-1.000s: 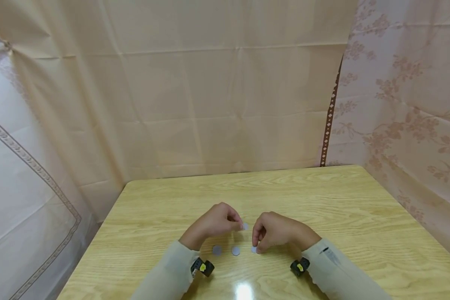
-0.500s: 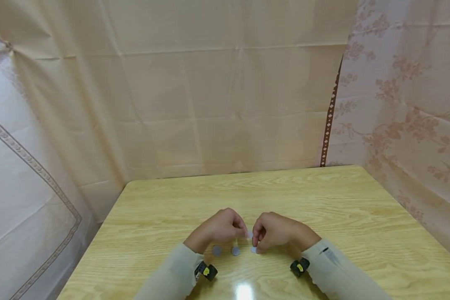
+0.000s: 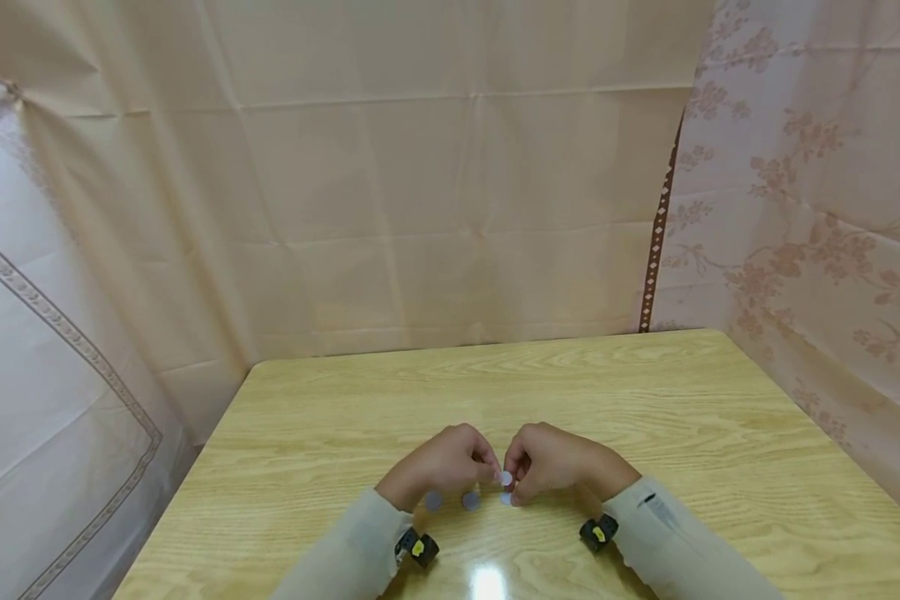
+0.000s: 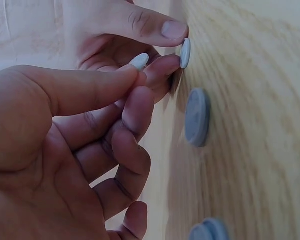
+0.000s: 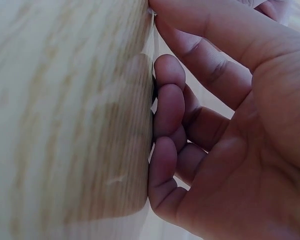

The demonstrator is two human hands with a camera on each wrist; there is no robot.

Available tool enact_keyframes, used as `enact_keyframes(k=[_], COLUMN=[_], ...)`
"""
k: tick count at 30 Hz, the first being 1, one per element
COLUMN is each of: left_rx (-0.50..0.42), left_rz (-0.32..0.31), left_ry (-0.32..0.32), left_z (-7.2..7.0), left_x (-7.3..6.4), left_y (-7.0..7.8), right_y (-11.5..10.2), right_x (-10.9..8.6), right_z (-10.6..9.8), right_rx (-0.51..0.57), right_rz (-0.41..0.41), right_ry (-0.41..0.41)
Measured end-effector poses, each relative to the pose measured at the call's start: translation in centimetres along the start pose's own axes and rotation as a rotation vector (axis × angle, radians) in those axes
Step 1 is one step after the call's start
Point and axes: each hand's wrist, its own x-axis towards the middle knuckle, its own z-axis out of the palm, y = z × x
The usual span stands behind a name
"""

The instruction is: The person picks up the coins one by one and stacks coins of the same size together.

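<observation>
My left hand (image 3: 492, 475) pinches a small pale disc (image 3: 506, 478) between thumb and fingertips, just above the wooden table (image 3: 645, 400). The left wrist view shows this disc (image 4: 140, 61) edge-on in the left hand (image 4: 140, 70). My right hand (image 3: 513, 492) is right beside it, thumb and finger pinching a second disc (image 3: 507, 499) at the table surface, also seen from the left wrist (image 4: 185, 52). Two more grey discs (image 3: 470, 501) (image 3: 433, 501) lie flat in a row under my left hand. In the right wrist view the right hand (image 5: 162, 55) curls against the wood and the disc is hidden.
Wrist cameras (image 3: 417, 547) (image 3: 598, 533) sit on both cuffs. Beige and flowered curtains (image 3: 450, 208) hang behind and on both sides of the table. The table's far edge (image 3: 487, 346) is well beyond the hands.
My left hand has brought its disc down and to the right, until it nearly touches the right hand's fingertips. The right hand and the discs on the table have stayed put.
</observation>
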Motion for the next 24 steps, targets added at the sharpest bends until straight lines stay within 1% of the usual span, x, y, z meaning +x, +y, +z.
enact_keyframes(k=[4,12,15,21,24], left_rx=[0.004,0.048,0.078,0.17,0.2], left_rz=[-0.013,-0.03,-0.044,-0.079,-0.084], left_ry=[0.002,-0.001,0.002,-0.007,-0.015], left_z=[0.22,0.44,0.54,0.85,1.01], left_x=[-0.02,-0.13,-0.16,-0.18,-0.19], left_y=[0.06,0.33,0.39,0.26,0.17], right_y=[0.01,-0.27,-0.29,-0.3,-0.32], right_x=[0.05,-0.06,-0.08,-0.12,-0.13], right_z=[0.05,-0.01,-0.02,-0.03,-0.03], right_rx=[0.007,0.002,0.003,0.011,0.012], right_rz=[-0.005,-0.005,-0.003,0.001,0.0], right_ry=[0.002,0.009,0.01,0.007,0.004])
